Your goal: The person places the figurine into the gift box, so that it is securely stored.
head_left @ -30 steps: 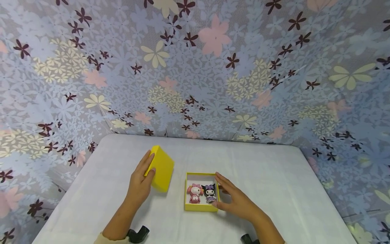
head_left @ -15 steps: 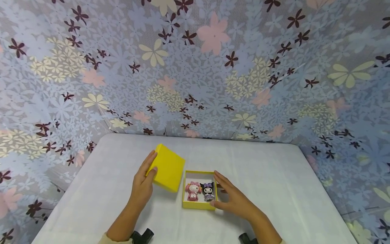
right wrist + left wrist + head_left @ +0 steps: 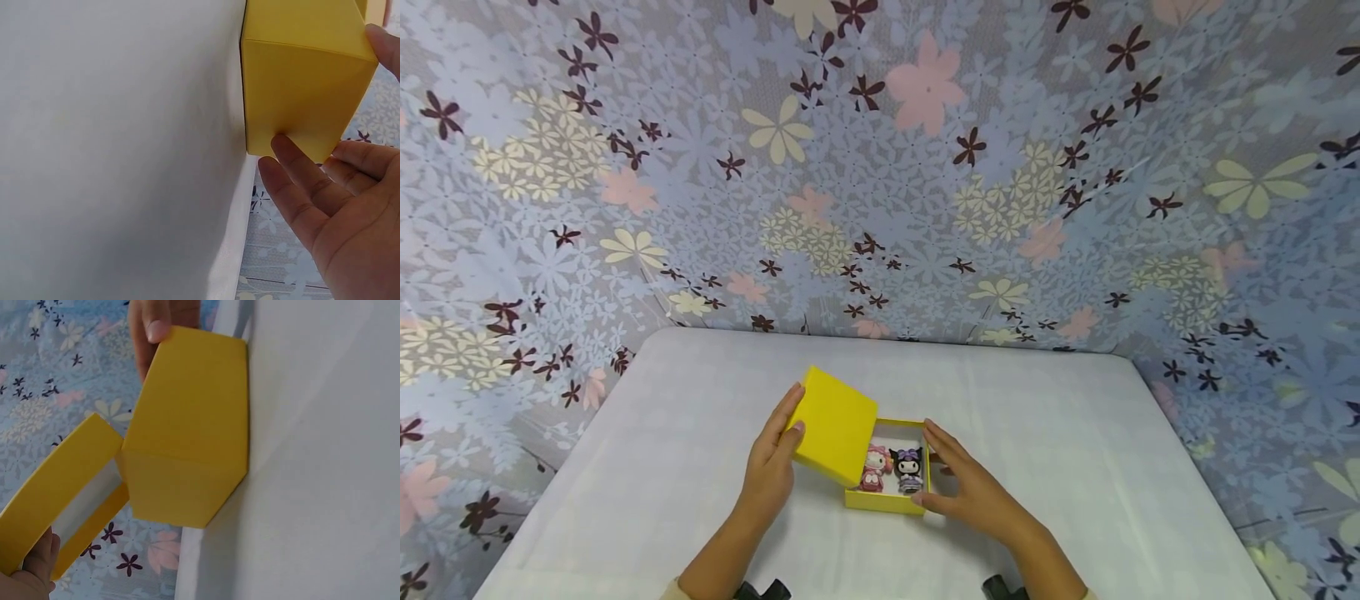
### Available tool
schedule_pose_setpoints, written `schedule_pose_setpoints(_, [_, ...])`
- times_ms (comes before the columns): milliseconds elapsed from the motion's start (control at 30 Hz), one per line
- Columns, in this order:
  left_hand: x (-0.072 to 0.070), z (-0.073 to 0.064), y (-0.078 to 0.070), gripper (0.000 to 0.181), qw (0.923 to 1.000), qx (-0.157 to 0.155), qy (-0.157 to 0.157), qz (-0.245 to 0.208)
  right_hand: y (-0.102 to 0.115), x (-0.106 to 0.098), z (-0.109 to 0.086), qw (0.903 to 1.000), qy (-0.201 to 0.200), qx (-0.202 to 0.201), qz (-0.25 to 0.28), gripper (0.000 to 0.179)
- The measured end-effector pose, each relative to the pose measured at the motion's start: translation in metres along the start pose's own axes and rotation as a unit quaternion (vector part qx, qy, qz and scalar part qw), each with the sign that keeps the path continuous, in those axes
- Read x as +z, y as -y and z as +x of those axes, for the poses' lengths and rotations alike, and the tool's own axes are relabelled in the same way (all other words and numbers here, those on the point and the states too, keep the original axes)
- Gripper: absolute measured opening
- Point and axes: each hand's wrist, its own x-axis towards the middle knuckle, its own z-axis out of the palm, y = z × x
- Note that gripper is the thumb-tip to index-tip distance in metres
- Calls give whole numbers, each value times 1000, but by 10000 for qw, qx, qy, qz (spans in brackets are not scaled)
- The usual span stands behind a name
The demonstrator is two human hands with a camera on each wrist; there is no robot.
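Observation:
A yellow box lid [image 3: 837, 427] is gripped at its left side by my left hand [image 3: 769, 467], thumb on the near face. It slants above the left part of the open yellow box [image 3: 883, 502]. Inside the box lie a pink-and-white figurine [image 3: 874, 473], partly covered by the lid, and a black-and-purple figurine [image 3: 909, 472]. My right hand [image 3: 981, 492] holds the box by its right side, thumb at the near corner and a finger at the far corner. In the left wrist view the lid's [image 3: 62, 472] hollow underside faces the box [image 3: 194, 400].
The box stands on a table with a white cloth [image 3: 1037, 425]. A flower-patterned fabric [image 3: 880, 167] rises behind the table and at both sides. Black wrist gear [image 3: 763, 590] shows at the bottom edge.
My left hand has carried the lid rightward from beside the box to over its left part, turning its top more toward the head camera. My right hand keeps its hold on the box.

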Motion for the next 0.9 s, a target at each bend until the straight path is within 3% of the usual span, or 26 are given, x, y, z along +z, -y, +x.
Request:
schedule_pose_setpoints(267, [5, -3, 9, 49, 9994, -301, 29, 184, 1, 0, -1, 10000, 37, -42, 28, 101])
schedule_pose_setpoints(567, [9, -7, 18, 53, 9968, -613, 434, 274, 3, 2, -2, 9999, -40, 113, -55, 100])
schedule_pose_setpoints(900, [20, -11, 27, 57, 9919, -491, 741, 903, 6, 4, 0, 9999, -52, 114, -48, 99])
